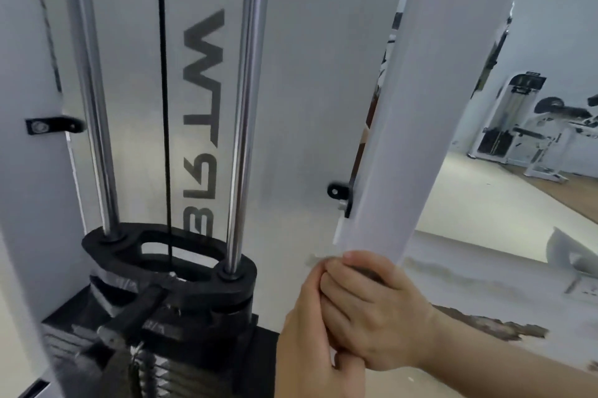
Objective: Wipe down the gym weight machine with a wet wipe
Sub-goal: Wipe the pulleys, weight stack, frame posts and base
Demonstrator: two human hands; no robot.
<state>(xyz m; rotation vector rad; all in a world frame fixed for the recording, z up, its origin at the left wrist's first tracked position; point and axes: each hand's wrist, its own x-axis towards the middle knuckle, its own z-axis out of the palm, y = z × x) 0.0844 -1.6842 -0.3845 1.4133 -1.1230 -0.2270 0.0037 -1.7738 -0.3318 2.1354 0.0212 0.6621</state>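
One pale scrap of the wet wipe (318, 257) shows at the foot of the weight machine's white post (430, 90), poking out leftward past the fingertips; the rest of it is hidden under the hands. The right hand (372, 310) reaches in from the lower right, forearm angled up across the frame. Its fingers (351, 258) are curled round the lower end of the post and hold the wipe against it. The left hand (309, 346) rises from the bottom edge, back of the hand toward the camera, its thumb side pressed against the right hand's knuckles. Its fingers are hidden behind the right hand, so I cannot tell whether they grip the wipe or anything else.

Just left of the hands a frosted panel (307, 90) carries grey lettering seen in reverse, and a small black bracket (338, 192) fixes the panel to the post. Further left, two chrome guide rods (249, 90) run down into the black top plate (168, 261) of the weight stack (145, 358), with a thin black cable (162, 90) between them. A second black bracket (53, 125) sits on the left upright. Well apart, beyond the post on the right, another white gym machine (524, 128) stands on the pale floor (479, 203).
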